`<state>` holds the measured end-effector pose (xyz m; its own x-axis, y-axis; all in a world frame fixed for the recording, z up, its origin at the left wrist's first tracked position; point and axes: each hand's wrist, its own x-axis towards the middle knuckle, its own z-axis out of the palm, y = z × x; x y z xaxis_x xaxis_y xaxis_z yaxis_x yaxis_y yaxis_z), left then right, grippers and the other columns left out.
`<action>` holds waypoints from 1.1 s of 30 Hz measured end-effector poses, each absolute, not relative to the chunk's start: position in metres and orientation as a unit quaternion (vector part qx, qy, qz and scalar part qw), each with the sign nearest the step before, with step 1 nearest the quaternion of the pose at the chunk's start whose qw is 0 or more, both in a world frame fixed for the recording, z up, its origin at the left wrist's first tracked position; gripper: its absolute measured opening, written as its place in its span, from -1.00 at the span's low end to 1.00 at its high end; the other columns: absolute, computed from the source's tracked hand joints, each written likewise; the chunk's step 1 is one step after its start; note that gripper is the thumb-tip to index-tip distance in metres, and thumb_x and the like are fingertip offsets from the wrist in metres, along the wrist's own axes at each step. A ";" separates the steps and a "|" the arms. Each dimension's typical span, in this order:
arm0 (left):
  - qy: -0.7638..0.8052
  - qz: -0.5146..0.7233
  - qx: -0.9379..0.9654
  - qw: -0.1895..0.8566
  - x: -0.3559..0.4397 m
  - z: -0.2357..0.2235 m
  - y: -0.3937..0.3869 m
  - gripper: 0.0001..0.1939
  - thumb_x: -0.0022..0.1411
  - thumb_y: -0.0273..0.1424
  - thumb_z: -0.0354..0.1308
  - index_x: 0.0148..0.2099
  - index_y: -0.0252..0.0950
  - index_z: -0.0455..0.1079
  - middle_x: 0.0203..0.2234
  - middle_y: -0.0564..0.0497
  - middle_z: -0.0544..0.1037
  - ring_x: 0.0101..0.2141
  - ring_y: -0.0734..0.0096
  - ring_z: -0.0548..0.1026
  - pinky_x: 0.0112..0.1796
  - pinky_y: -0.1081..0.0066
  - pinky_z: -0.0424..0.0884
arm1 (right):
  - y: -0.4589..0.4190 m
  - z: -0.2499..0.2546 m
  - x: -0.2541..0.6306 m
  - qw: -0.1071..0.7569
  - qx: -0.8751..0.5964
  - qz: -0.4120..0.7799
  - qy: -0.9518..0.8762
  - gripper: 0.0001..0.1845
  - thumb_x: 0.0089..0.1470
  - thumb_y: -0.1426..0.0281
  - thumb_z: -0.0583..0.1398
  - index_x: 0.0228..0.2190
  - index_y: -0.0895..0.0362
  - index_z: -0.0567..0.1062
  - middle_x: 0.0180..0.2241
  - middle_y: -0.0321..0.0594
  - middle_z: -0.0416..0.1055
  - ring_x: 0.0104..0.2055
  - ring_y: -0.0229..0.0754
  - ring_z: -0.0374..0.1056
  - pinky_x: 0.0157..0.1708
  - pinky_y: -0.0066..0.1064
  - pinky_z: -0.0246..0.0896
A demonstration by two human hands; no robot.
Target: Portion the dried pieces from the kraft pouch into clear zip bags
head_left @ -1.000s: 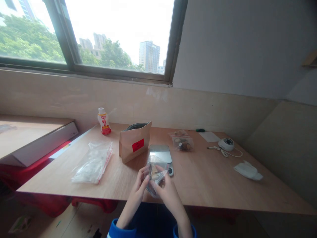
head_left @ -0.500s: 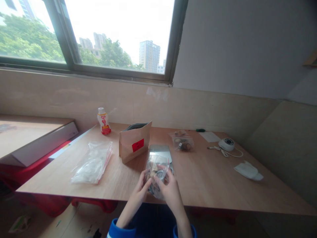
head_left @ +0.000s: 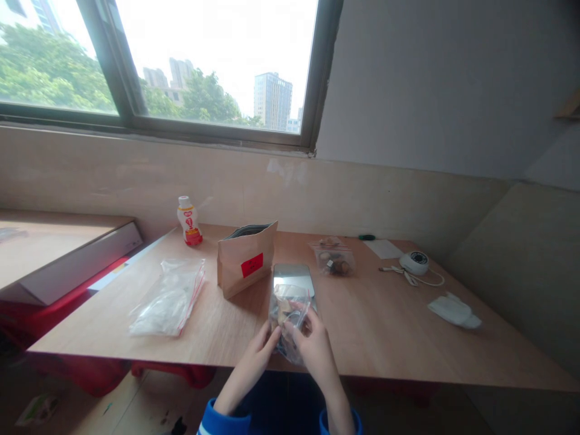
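Both my hands hold a small clear zip bag [head_left: 288,308] with brownish pieces inside, just above the table's near edge. My left hand [head_left: 260,350] pinches its left side and my right hand [head_left: 312,344] grips its right side, fingers closed on the plastic. Right behind the bag lies a flat silver kitchen scale [head_left: 293,278]. A brown paper pouch [head_left: 247,257] with a red label stands open to the left of the scale.
A pile of empty clear zip bags [head_left: 170,296] lies at the left. A small drink bottle [head_left: 189,222] stands at the back. Another filled zip bag [head_left: 334,260], a white round device with cable [head_left: 414,264] and a white cloth [head_left: 453,311] lie to the right on the wooden table [head_left: 385,326].
My hands have slid a little lower along the bag, toward the table's near edge, and the bag now stands more upright between them. Nothing else has moved.
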<state>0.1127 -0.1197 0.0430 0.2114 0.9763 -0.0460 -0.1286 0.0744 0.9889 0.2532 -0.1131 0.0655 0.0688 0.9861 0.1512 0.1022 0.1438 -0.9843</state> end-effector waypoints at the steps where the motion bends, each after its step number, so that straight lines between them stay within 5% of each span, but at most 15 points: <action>1: 0.424 0.460 0.503 0.597 0.113 0.042 -0.120 -0.55 0.18 -0.17 0.09 0.07 -0.23 0.36 0.02 -0.06 0.46 0.07 0.15 0.34 0.14 0.18 0.13 | -0.113 0.066 0.254 0.528 -0.506 0.415 -0.541 -0.61 -0.04 0.33 0.23 -0.12 0.14 0.47 -0.06 -0.06 0.45 0.00 0.01 0.37 0.02 -0.19 0.25; 11: 0.434 0.464 0.498 0.590 0.114 0.041 -0.118 -0.59 0.15 -0.16 0.11 -0.01 -0.24 0.41 -0.05 -0.06 0.50 -0.02 0.20 0.41 0.03 0.31 0.26 | -0.114 0.067 0.255 0.526 -0.501 0.430 -0.537 -0.59 -0.05 0.34 0.23 -0.10 0.13 0.47 -0.09 -0.08 0.47 -0.06 0.01 0.41 -0.05 -0.21 0.32; 19: 0.440 0.473 0.464 0.605 0.113 0.030 -0.114 -0.63 0.10 -0.10 0.14 -0.20 -0.29 0.45 -0.34 -0.03 0.53 -0.25 0.27 0.46 -0.25 0.38 0.39 | -0.116 0.076 0.262 0.537 -0.500 0.441 -0.516 -0.61 -0.09 0.37 0.24 -0.15 0.17 0.50 -0.16 -0.05 0.51 -0.13 0.00 0.45 -0.13 -0.23 0.37; 33: 0.476 0.526 0.364 0.604 0.115 0.036 -0.112 -0.51 -0.07 -0.04 0.24 -0.16 -0.26 0.41 -0.20 -0.07 0.51 -0.16 0.19 0.47 -0.28 0.38 0.42 | -0.117 0.079 0.261 0.600 -0.476 0.428 -0.480 -0.60 -0.11 0.30 0.31 -0.18 0.14 0.51 -0.20 -0.09 0.52 -0.18 -0.08 0.46 -0.16 -0.29 0.42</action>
